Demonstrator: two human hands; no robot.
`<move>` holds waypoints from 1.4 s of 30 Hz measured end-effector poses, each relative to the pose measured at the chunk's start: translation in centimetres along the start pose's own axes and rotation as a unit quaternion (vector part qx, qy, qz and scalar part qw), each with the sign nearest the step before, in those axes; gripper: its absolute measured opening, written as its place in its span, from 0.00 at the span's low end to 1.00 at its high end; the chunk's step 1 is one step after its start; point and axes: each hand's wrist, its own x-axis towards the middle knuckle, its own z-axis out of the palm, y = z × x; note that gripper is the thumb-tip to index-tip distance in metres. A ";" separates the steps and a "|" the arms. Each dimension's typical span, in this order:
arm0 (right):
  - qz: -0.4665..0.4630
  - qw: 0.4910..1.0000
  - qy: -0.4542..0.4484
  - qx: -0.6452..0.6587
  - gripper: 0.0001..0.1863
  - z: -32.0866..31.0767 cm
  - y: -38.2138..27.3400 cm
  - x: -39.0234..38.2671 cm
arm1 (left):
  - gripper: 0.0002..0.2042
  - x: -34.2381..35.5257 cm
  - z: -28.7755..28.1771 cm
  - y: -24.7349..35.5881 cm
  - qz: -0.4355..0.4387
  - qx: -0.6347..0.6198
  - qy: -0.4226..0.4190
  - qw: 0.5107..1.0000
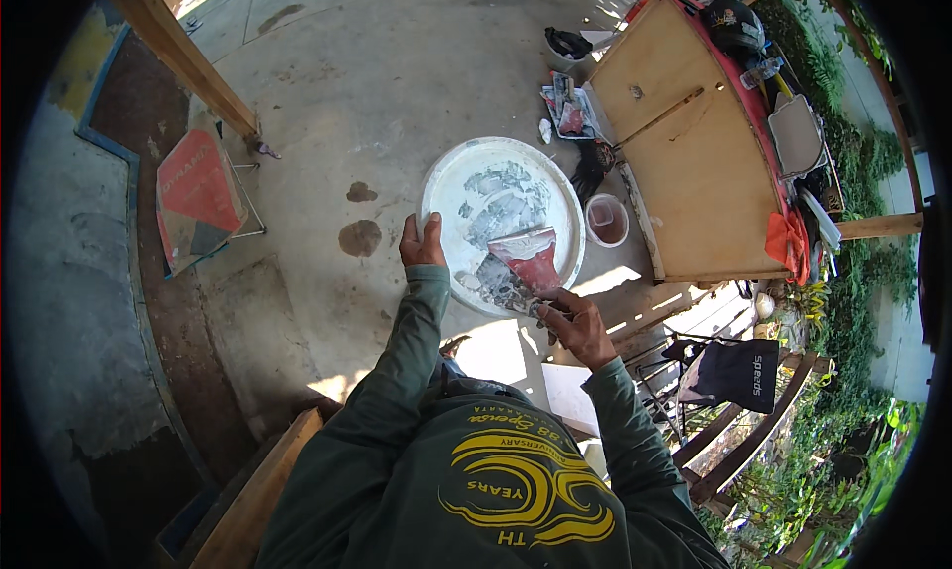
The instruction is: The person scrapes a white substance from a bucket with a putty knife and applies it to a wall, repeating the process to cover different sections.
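A round white tray (433,194) with a raised rim is held out in front of me, smeared with grey-white paste (508,212). My left hand (424,242) is closed on its left rim, thumb over the edge. My right hand (578,328) grips the paste-crusted handle of a putty knife (534,262) at the tray's lower right. The knife's wide red blade lies over the tray, with whitish paste along its far edge. Whether the blade touches the tray I cannot tell.
Right of the tray stand a clear plastic tub (606,220), dark gloves (593,165) and a small tray of tools (570,111). A large wooden panel cabinet (694,153) rises beyond them. A red folding stool (198,197) is at left, near a wooden post (193,58); a black folding chair (732,374) at right.
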 end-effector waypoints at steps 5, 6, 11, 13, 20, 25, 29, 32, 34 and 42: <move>0.018 1.000 0.008 0.017 0.14 0.7 -0.2 -0.4 | 0.20 -0.2 0.1 0.0 0.012 -0.002 0.013 1.000; 0.025 1.000 0.007 0.016 0.15 0.8 -0.6 -0.5 | 0.20 -0.2 0.0 -0.1 0.013 -0.002 0.015 1.000; 0.023 0.999 0.010 0.027 0.16 2.3 -1.1 -0.4 | 0.19 -0.6 0.0 -0.8 0.019 0.017 0.020 0.999; 0.035 0.998 0.019 0.044 0.16 2.6 -1.4 -0.7 | 0.19 -0.9 0.0 -0.6 0.017 0.009 0.021 1.000; 0.027 0.998 0.041 0.030 0.16 3.8 -1.1 -0.4 | 0.20 -1.5 -0.1 -1.3 0.035 -0.019 0.059 0.997; 0.027 0.995 0.056 0.082 0.16 5.4 -0.4 0.8 | 0.22 -3.1 1.0 -1.9 0.028 -0.024 0.072 0.997; 0.027 0.994 0.057 0.085 0.16 5.9 -1.3 0.8 | 0.21 -2.9 0.8 -1.9 0.046 -0.010 0.079 0.996; 0.066 0.983 0.033 0.166 0.16 5.7 -1.0 0.7 | 0.21 -2.9 0.6 -2.5 0.035 -0.031 0.049 0.998; 0.059 0.983 0.029 0.171 0.17 5.6 -0.7 0.5 | 0.21 -2.9 0.4 -3.0 0.039 -0.027 0.043 0.998; 0.036 0.972 0.064 0.222 0.15 2.2 3.0 -1.3 | 0.21 -0.7 -1.2 -3.2 0.014 -0.044 0.101 0.994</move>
